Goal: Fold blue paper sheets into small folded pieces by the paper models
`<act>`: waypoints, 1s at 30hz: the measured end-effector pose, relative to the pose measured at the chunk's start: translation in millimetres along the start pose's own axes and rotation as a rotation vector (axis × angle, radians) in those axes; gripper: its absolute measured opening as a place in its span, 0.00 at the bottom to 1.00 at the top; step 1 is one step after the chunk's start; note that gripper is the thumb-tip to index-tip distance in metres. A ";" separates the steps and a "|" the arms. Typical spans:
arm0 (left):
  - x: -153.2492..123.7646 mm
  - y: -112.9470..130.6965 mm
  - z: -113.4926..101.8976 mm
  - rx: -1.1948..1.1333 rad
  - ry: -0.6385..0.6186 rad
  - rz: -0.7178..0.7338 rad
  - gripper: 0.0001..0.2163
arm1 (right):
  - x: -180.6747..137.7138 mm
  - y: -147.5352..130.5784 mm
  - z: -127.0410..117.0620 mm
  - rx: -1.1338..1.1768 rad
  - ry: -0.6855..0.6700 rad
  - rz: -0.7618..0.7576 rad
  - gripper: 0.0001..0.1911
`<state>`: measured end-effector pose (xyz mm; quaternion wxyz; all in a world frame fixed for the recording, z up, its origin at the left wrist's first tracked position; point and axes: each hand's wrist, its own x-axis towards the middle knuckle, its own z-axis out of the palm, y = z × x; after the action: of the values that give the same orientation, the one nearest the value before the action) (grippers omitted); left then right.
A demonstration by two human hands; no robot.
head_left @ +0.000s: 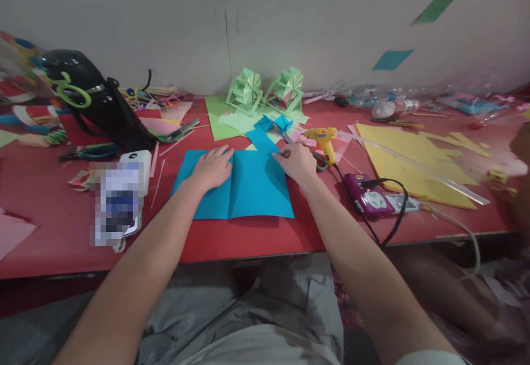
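Note:
A blue paper sheet [259, 191] with a crease down its middle lies at the table's front. My left hand [214, 167] rests flat on its left half, fingers stretched out. At the sheet's upper right edge, the fingers of my right hand [297, 162] are pinched together on the paper. Behind that hand, partly hidden, lie scissors [319, 160] with a dark green handle. A blue paper strip [261, 139] and small folded blue pieces [283, 123] sit just beyond the sheet. Farther back stand two pale green paper wheel models [247, 91] on green paper.
A yellow glue gun [325, 141] stands right of my right hand, its cord near a purple power strip [368, 196]. Yellow paper [414, 166] lies farther right under a clear ruler-like strip. On the left are a phone [143, 166], pliers [93, 151] and a black bottle [83, 83]. Another person's arm shows at right.

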<state>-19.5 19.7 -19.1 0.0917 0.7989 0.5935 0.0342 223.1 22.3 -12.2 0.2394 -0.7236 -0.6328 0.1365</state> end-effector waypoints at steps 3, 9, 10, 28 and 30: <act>0.9 -1.2 0.2 -0.001 -0.009 0.009 0.28 | -0.5 -0.3 -0.5 -0.017 -0.024 0.004 0.09; 1.5 -2.3 1.1 -0.002 -0.006 0.018 0.27 | -2.9 -0.9 -0.5 -0.024 -0.044 -0.002 0.08; 1.5 -2.5 1.5 -0.002 -0.004 0.017 0.27 | -3.1 -0.6 -0.4 -0.023 -0.043 -0.008 0.08; 1.0 -5.2 9.5 -0.067 0.059 0.020 0.26 | 0.7 7.8 1.6 0.325 -0.027 -0.143 0.22; 3.2 -6.1 9.7 -0.062 0.089 0.006 0.25 | 1.3 7.4 2.8 0.370 -0.034 -0.154 0.20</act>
<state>-22.8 23.4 -30.0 0.0898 0.7951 0.5932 0.0886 228.2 23.5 -18.3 0.3675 -0.6144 -0.6542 0.2438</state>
